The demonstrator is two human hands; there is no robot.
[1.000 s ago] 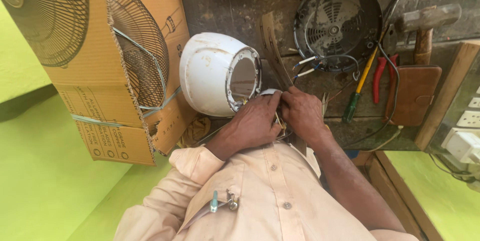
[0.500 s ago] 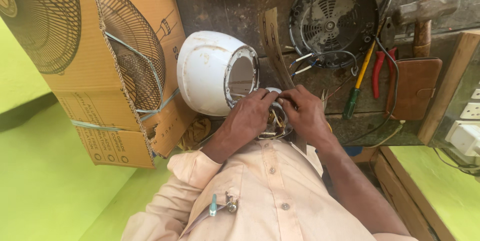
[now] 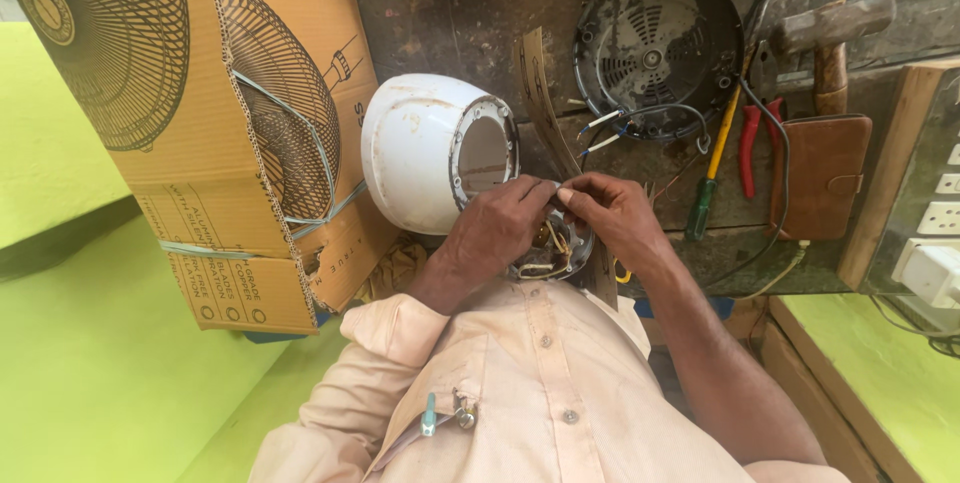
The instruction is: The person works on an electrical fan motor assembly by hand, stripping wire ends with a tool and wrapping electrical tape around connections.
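I see both hands meeting over a small round motor part [image 3: 553, 248] at the near edge of the worktop [image 3: 450, 13], close to the chest. My left hand [image 3: 497, 233] curls around its left side, fingers closed on it. My right hand [image 3: 612, 215] pinches thin wires at its top with fingertips together. A white fan housing [image 3: 425, 148] lies just left of the hands, a cardboard box [image 3: 200, 123] further left.
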